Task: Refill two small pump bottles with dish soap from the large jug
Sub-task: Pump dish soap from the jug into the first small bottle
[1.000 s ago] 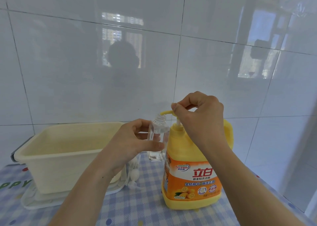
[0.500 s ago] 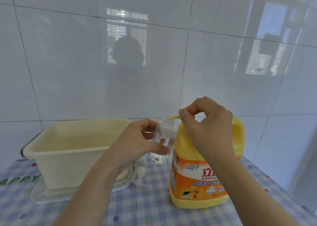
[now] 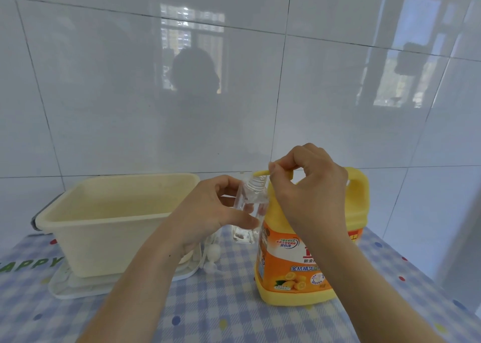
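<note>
The left hand (image 3: 208,212) grips one clear bottle (image 3: 253,194) just beside one jug (image 3: 299,264) on the desk (image 3: 221,316), the right hand (image 3: 309,186) pinches the jug's nozzle (image 3: 260,173), and one tub (image 3: 104,228) stands to the left.

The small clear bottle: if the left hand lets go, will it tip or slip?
Likely tips easily: the small clear bottle looks empty, tall and narrow, so probably light. Its smooth walls may turn slippery if soap from the yellow pump spout misses.

small clear bottle (image 3: 251,202): cap off, threaded neck open, slightly tilted, just beside jug
dish soap jug (image 3: 291,269): yellow, orange label, upright on worktop (image 3: 221,311)
pump spout (image 3: 260,173): yellow, tip over bottle neck
</note>
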`<state>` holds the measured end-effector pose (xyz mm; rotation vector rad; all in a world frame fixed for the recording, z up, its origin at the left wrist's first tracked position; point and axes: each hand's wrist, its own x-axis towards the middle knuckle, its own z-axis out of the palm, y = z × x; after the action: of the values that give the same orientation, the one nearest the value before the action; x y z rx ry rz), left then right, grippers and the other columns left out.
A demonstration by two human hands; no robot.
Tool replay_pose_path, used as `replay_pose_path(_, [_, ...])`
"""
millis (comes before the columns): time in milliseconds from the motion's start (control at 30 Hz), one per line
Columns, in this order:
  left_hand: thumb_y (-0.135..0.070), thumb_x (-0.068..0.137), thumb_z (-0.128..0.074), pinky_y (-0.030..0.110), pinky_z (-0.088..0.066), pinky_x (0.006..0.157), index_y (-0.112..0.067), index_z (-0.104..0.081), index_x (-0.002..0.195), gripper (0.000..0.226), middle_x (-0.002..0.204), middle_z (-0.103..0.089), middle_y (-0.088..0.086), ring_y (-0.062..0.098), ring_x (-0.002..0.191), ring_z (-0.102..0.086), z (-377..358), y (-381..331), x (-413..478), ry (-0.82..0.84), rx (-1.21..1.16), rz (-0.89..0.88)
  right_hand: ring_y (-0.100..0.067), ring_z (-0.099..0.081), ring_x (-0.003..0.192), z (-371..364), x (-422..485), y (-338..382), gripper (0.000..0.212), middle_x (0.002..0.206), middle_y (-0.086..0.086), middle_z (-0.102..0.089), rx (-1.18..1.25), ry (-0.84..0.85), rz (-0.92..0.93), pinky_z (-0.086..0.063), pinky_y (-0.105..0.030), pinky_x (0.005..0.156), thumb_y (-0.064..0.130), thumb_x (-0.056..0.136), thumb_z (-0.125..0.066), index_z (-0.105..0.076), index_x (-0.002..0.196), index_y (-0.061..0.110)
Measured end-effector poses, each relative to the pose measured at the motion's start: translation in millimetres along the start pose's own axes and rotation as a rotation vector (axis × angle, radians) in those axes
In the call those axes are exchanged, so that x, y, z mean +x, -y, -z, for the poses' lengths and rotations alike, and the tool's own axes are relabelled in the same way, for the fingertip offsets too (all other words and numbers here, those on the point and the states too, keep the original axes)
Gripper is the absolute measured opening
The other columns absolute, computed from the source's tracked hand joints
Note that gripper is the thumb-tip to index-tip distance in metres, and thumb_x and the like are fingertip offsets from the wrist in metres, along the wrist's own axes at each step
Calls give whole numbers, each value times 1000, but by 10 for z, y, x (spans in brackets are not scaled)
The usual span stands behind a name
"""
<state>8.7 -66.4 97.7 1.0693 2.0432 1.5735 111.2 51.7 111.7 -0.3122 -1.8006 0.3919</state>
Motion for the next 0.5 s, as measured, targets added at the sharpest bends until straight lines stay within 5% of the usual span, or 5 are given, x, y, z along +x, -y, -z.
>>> replay_pose_path(500, [-7, 53, -89, 47, -55, 94, -21, -69, 97, 50, 92, -76, -6, 13, 89, -73, -4, -8, -10, 0, -12, 2, -16, -53, 69, 5, 20, 34, 18, 66, 2, -58, -12, -9, -13, -39, -20, 60, 16, 79, -66, -59, 63, 12])
